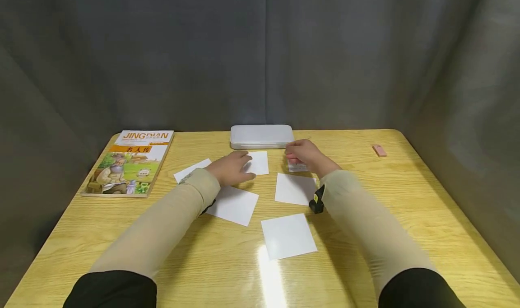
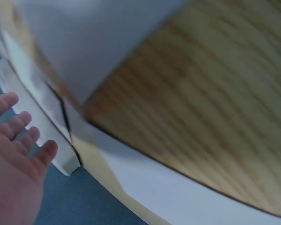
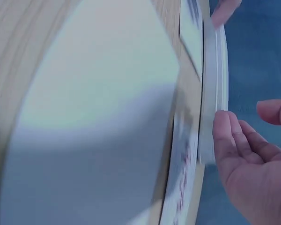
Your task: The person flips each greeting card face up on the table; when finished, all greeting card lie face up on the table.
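The flat case (image 1: pixel 262 137) is pale grey-white. In front of it, the paper cards (image 1: pixel 289 236) are plain white; the marked card (image 3: pixel 181 187) near its right end bears reddish marks on white. Left of it, the book (image 1: pixel 130 163) mixes white, orange lettering, an orange band and a green-and-brown picture. Right of it, the eraser (image 1: pixel 379 150) is pink. Beneath it, the bench (image 1: pixel 195 263) is yellow, wood-grained.

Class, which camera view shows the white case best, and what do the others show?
The head view: the white case shows almost whole, with its top and front clear. The left wrist view shows it slanted, partly behind the left hand; the right wrist view shows a narrow strip, partly behind the right hand.
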Available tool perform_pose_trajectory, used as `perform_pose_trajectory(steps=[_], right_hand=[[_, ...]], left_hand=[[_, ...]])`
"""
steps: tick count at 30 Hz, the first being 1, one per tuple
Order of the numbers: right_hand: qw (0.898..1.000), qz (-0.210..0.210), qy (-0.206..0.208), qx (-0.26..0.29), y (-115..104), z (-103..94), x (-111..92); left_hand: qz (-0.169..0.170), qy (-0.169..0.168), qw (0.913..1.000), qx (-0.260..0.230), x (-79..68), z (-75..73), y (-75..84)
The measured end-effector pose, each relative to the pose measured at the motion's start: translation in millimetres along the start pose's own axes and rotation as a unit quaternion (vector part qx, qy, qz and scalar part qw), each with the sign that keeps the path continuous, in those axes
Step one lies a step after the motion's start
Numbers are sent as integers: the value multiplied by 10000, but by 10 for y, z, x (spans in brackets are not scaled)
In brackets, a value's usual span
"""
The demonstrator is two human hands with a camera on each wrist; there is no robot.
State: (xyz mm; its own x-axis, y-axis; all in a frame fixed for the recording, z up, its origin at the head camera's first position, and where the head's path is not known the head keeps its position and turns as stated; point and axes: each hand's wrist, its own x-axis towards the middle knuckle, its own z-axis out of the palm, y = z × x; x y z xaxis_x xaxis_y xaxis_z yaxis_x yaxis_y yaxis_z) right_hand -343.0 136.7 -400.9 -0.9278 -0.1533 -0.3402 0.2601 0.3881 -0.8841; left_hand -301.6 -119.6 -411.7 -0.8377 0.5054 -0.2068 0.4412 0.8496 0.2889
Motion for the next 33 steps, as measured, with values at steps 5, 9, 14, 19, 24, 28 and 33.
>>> perform_pose_trajectory(steps=[5,9,14,19,24,28,33], right_hand=[[9984,90,-300,466,12,272,83],[9973,162,-232,673,45,400,136],[9969,212,-16,760,12,461,131],[9963,470,-80,715,-37,493,147],[9950,342,133,926,-57,545,181],[9935,287,256,1074,-32,574,188],[9928,255,112,1164,0,528,139]], left_hand=[[135,-351,9993,75,13,93,-40],[74,-522,9986,-3,27,130,-49],[-60,-551,9983,-186,43,125,-22],[-102,-604,9978,-241,59,99,11],[-7,-539,9981,-287,58,77,11],[106,-457,9980,-434,46,98,0],[72,-67,9961,-879,-1,88,0]])
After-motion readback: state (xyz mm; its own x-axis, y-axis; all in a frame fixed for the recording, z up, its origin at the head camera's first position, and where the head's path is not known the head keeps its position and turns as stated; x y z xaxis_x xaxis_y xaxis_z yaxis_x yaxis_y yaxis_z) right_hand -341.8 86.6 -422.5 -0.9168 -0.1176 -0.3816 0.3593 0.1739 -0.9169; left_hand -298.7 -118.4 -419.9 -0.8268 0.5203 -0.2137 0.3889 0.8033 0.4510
